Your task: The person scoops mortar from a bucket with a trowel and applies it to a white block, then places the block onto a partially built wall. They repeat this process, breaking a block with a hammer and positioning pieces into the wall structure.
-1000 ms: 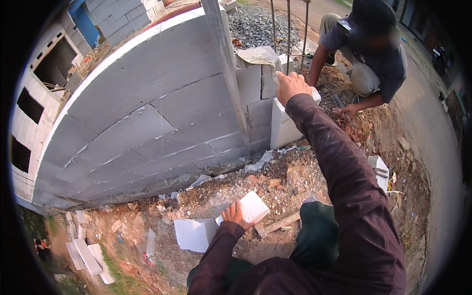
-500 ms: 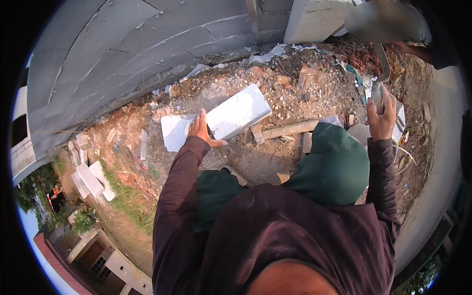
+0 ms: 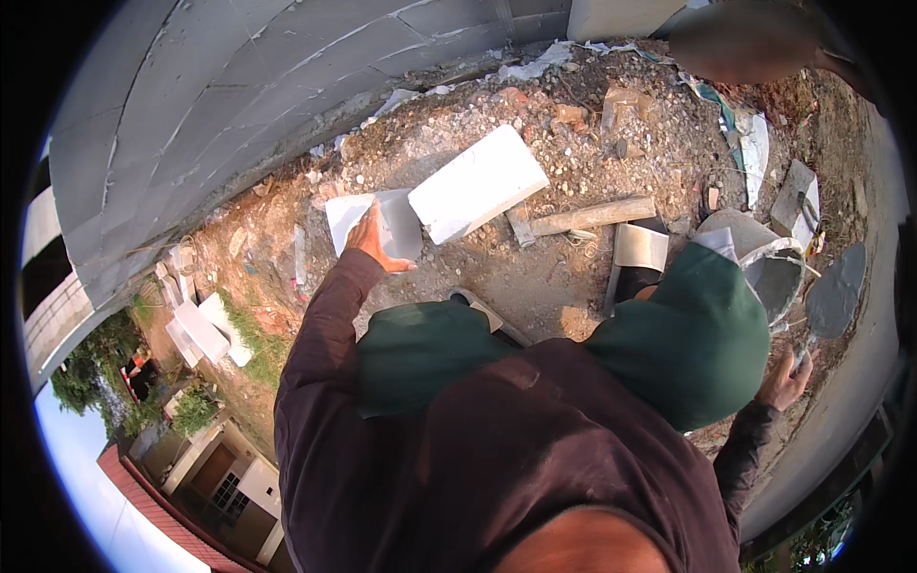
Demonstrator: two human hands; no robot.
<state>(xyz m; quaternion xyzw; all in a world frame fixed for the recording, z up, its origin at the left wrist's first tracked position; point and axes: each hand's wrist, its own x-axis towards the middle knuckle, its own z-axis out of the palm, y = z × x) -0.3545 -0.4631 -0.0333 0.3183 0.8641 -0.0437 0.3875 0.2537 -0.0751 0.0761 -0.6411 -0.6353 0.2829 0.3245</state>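
Note:
My left hand (image 3: 373, 244) grips a short white block (image 3: 346, 218), its fingers on top and its thumb stretched along the side. A shaded grey face of that block shows toward a longer white block (image 3: 480, 183), which lies slantwise on the rubble. At the far right, low down, my right hand (image 3: 785, 379) is closed around the handle of a trowel (image 3: 837, 292). The trowel's broad grey blade points away from me, beside a mortar-crusted bucket (image 3: 776, 277). My right knee partly hides the bucket.
A wooden-handled hammer (image 3: 594, 216) lies beyond my feet. A grey block wall (image 3: 258, 105) runs along the far left. Another person (image 3: 745, 43) is at the upper right. Several white blocks (image 3: 202, 332) are stacked at the left, near grass.
My right hand has drawn back toward me and to the right with the trowel, whose blade now shows flat. The short block has turned, showing its grey face. The bucket has come into fuller view.

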